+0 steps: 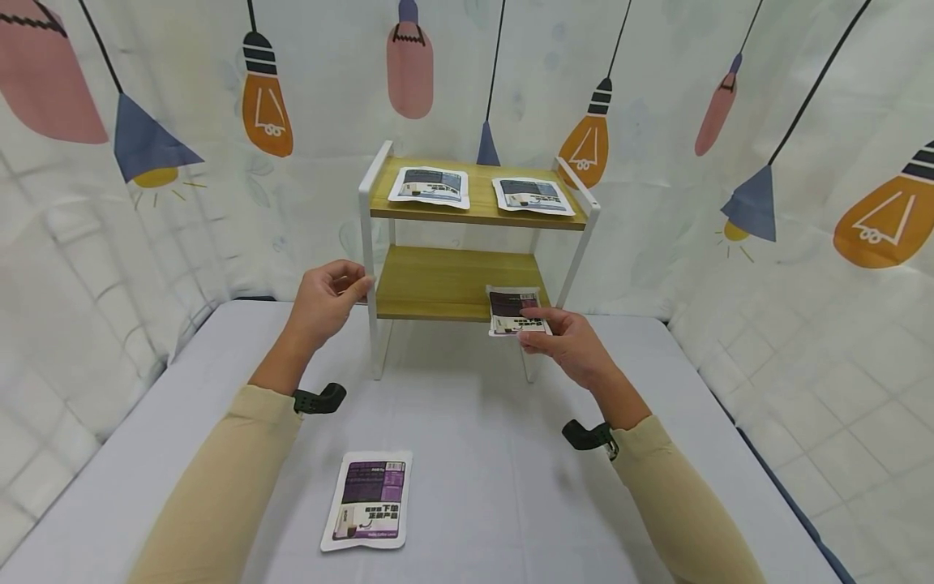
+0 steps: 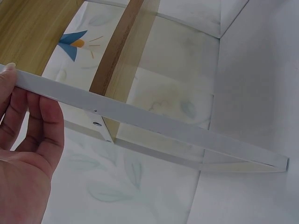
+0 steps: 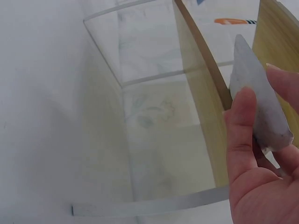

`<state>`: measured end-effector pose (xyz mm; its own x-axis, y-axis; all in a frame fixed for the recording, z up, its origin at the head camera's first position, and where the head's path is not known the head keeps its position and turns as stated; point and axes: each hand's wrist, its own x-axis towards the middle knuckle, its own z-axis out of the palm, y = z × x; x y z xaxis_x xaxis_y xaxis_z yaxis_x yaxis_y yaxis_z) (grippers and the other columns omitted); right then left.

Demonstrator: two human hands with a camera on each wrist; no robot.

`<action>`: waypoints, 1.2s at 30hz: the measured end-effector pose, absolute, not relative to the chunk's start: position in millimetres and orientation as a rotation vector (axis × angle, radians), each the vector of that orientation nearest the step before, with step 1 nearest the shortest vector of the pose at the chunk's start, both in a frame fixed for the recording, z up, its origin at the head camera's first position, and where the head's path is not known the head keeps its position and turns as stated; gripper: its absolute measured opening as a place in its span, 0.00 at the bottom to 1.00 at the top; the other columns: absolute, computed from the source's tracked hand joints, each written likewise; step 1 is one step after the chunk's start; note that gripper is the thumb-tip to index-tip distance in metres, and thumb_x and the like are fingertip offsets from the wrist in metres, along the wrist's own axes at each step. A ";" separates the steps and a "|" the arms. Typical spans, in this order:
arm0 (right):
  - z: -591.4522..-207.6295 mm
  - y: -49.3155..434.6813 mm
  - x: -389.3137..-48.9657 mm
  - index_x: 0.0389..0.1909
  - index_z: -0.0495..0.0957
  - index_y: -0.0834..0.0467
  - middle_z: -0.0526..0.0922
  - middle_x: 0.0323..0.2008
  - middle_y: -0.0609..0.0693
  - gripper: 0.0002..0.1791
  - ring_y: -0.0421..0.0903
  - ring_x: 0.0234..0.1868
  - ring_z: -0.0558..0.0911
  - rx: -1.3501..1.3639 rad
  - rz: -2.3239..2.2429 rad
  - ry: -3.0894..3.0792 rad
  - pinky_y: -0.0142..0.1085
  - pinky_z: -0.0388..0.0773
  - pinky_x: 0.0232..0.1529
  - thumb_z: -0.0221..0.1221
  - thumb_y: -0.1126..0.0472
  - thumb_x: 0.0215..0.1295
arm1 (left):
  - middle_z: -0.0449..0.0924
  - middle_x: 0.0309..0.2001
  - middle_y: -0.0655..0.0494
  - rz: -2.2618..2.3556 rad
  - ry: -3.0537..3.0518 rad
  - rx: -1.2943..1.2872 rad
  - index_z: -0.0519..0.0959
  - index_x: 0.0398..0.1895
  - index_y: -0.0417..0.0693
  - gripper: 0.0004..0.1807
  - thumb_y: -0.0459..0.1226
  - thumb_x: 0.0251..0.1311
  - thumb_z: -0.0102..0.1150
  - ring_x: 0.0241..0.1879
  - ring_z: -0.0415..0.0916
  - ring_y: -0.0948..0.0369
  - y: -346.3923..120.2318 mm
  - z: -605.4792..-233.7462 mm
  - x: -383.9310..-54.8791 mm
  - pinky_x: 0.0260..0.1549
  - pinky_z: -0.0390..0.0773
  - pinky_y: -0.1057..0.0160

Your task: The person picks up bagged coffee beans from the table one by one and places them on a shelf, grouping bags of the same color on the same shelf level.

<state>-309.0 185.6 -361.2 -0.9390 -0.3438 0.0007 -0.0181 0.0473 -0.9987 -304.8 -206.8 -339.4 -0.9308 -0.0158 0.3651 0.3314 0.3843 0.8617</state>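
Observation:
A small two-tier shelf (image 1: 438, 284) with wooden boards and a white metal frame stands on the table. My left hand (image 1: 324, 302) pinches its left front upright (image 2: 154, 114) between thumb and fingers. With thumb and fingers, my right hand (image 1: 569, 347) holds a white pouch with a dark purple label (image 1: 506, 305) at the front right of the lower board. The right wrist view shows this pouch (image 3: 261, 98) tilted at the board's edge; whether it rests on the board I cannot tell. Two pouches with blue-grey labels, a left one (image 1: 430, 186) and a right one (image 1: 533, 195), lie on the top board.
Another purple-labelled pouch (image 1: 367, 501) lies flat on the white-covered table (image 1: 467, 454), near its front and beside the left forearm. Behind the shelf hangs a pale curtain (image 1: 328, 105) printed with lamps and bulbs. It also closes off both sides.

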 end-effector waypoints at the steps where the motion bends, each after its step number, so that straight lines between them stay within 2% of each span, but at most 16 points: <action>1: -361.3 185.5 -309.2 0.69 0.72 0.64 0.68 0.66 0.58 0.29 0.49 0.53 0.79 -0.368 -1.983 2.088 0.32 0.86 0.49 0.65 0.69 0.68 | 0.81 0.46 0.48 -1.562 -2.334 -0.277 0.81 0.49 0.40 0.18 0.47 0.71 0.62 0.44 0.83 0.64 -206.9 -339.5 -304.8 0.47 0.84 0.72; 6: -362.5 185.7 -310.8 0.68 0.74 0.63 0.68 0.64 0.58 0.28 0.48 0.47 0.84 -0.352 -2.000 2.099 0.35 0.87 0.49 0.66 0.67 0.68 | 0.81 0.45 0.49 -1.573 -2.326 -0.282 0.81 0.48 0.40 0.18 0.46 0.71 0.62 0.44 0.83 0.65 -207.4 -340.6 -305.6 0.46 0.83 0.74; 10: -364.5 185.7 -312.4 0.68 0.74 0.62 0.69 0.63 0.59 0.28 0.48 0.43 0.86 -0.334 -2.018 2.101 0.36 0.87 0.49 0.66 0.65 0.68 | 0.80 0.44 0.50 -1.570 -2.323 -0.288 0.81 0.48 0.39 0.17 0.46 0.71 0.62 0.43 0.83 0.65 -207.8 -341.1 -306.2 0.47 0.84 0.70; 18: -369.3 182.8 -315.1 0.67 0.76 0.62 0.73 0.55 0.57 0.28 0.45 0.39 0.87 -0.307 -2.066 2.116 0.35 0.87 0.47 0.68 0.61 0.67 | 0.80 0.41 0.55 -1.568 -2.301 -0.315 0.80 0.47 0.38 0.17 0.45 0.71 0.62 0.42 0.82 0.67 -208.5 -341.8 -307.6 0.43 0.83 0.76; 36: -369.3 170.9 -309.6 0.62 0.79 0.65 0.77 0.47 0.53 0.25 0.42 0.33 0.87 -0.257 -2.198 2.154 0.32 0.87 0.40 0.69 0.61 0.66 | 0.79 0.40 0.56 -1.568 -2.300 -0.323 0.80 0.47 0.38 0.16 0.44 0.71 0.62 0.41 0.82 0.67 -209.0 -341.3 -306.2 0.44 0.83 0.74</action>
<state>-309.6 170.9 -369.3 -0.9848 -0.1538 0.0809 -0.0779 -0.0258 -0.9966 -306.2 -209.0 -341.3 -0.9171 -0.0025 0.3988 0.3703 0.3659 0.8538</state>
